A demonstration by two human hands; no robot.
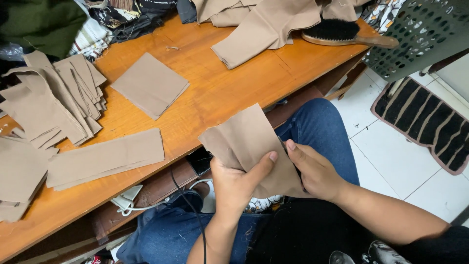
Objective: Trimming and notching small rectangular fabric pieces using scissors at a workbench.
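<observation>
Clearly, a piece of tan cloth (pixel 246 146) is held over the lap, just off the near edge of the table (pixel 220 93). It is gripped by the left hand (pixel 239 183) from below, with the thumb pressed across its lower edge, and it is pinched at its right side by the right hand (pixel 312 171), whose fingers are closed on the cloth. A dark, thin object seems to be tucked behind the right fingers, but what it is cannot be told.

On the table, a square cloth piece (pixel 149 84) is laid near the middle, a long strip (pixel 105 157) nearer and to the left, and a stack of cut pieces (pixel 58 98) at the far left. A brush (pixel 342 33) is rested at the far right, beside folded tan cloth (pixel 264 27).

Since the cloth is held only along its lower part, the free upper flap could fold over or slip from the grip and drop toward the floor. A cable (pixel 188 205) hanging by the knee could also be snagged by the left wrist.
</observation>
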